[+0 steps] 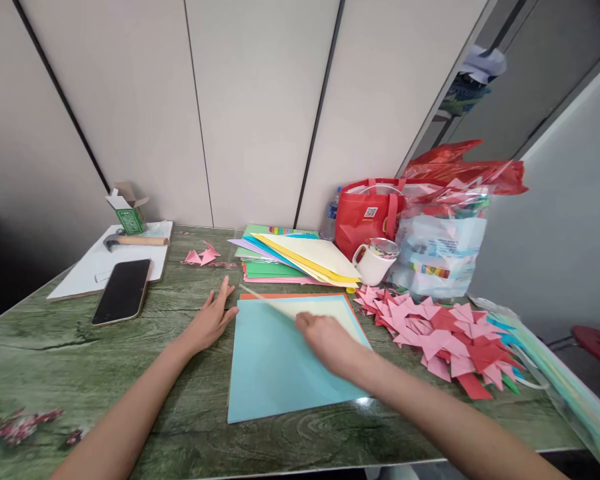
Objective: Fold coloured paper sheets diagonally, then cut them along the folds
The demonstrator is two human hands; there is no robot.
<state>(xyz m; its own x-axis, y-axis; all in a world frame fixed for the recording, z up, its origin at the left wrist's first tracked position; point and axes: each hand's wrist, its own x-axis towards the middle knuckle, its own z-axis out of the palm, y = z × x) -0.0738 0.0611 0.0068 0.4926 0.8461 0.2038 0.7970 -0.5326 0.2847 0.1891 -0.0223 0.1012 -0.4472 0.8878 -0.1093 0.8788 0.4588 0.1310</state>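
Left hand (211, 321) open flat beside blue sheet (275, 380), right hand (326, 340) on it, blurred, grip unclear

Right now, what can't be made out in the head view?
All in the head view:
- Right hand: motion blur; grip on light-blue paper sheet unclear.
- Orange paper sheet: only its far edge shows; the light-blue sheet and a pale-yellow paper sheet cover it.
- White ceramic mug: contents too small to tell.
- Clear plastic packet: cut off by the right edge.

Head-worn view, forward and down over green table (55, 347) toward wall (260, 100), close above left hand (211, 322) and right hand (330, 343)
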